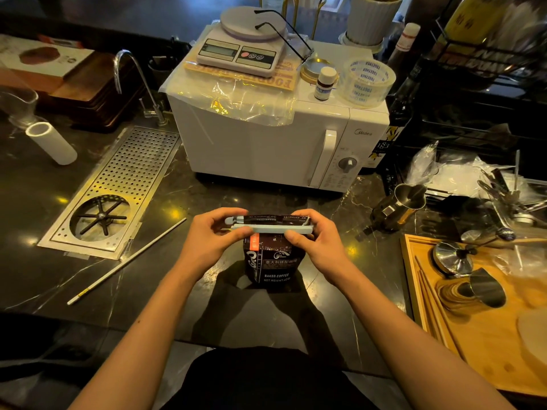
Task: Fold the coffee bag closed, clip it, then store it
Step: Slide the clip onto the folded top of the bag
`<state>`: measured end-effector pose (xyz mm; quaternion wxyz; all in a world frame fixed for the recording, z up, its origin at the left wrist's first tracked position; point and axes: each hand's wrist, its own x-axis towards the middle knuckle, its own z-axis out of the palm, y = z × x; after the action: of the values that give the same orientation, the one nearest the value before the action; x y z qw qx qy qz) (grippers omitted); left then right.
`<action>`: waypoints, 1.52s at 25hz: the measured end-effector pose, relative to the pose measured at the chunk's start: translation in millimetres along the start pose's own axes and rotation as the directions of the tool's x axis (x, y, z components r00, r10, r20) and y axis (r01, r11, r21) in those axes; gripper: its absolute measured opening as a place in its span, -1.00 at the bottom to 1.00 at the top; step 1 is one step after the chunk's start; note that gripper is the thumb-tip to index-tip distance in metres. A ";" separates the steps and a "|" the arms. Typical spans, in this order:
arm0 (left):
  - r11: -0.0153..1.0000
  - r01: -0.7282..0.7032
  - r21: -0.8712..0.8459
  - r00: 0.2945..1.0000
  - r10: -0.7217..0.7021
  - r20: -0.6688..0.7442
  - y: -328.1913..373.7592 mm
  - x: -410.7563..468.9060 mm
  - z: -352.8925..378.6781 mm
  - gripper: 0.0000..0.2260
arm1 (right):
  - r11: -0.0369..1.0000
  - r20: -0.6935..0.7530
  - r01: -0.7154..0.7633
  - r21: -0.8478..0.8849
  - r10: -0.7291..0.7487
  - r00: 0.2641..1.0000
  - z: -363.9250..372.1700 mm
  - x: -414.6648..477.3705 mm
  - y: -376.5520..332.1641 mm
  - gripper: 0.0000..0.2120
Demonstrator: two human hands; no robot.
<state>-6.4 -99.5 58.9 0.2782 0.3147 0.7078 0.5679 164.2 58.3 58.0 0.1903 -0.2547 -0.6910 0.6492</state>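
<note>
A dark brown coffee bag (pixel 273 263) stands upright on the black marble counter, its top folded over. A long pale grey-blue clip (pixel 270 228) lies across the folded top. My left hand (pixel 214 235) pinches the clip's left, hinged end together with the fold. At the clip's right end, my right hand (pixel 310 236) has its thumb on the front and its fingers curled over the back of the bag top. Whether the clip is latched cannot be told.
A white microwave (pixel 275 143) stands behind the bag, with a kitchen scale (pixel 239 51) and tape roll (pixel 367 81) on top. A perforated drip tray (pixel 118 190) and a white stick (pixel 127 260) lie left. Right are a steel pitcher (pixel 410 199) and a wooden tray (pixel 485 329) of tools.
</note>
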 end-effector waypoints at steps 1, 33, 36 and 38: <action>0.999 0.028 -0.038 1.000 -0.028 -0.003 -1.9 -0.4 -0.4 -0.62 | 1.000 -0.002 0.001 -0.005 -0.001 1.000 -0.2 0.1 0.2 -0.79; 0.843 -0.308 0.441 0.950 0.248 0.190 18.4 6.4 -6.5 -0.79 | 0.576 0.331 0.299 -0.761 -0.052 0.942 3.4 25.4 -51.2 -0.73; 0.853 -0.286 0.436 0.957 0.238 0.164 17.6 7.1 -4.3 -0.82 | 0.471 0.369 0.328 -0.819 -0.005 0.930 9.6 30.9 -56.9 -0.71; 0.844 -0.293 0.449 0.956 0.249 0.156 16.9 8.4 -2.6 -0.83 | 0.465 0.380 0.334 -0.820 0.005 0.925 12.8 33.8 -58.0 -0.70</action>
<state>-11.7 -92.1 75.6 0.1432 0.4948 0.7584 0.3993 123.5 66.8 112.3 -0.0213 -0.1345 -0.9664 0.2181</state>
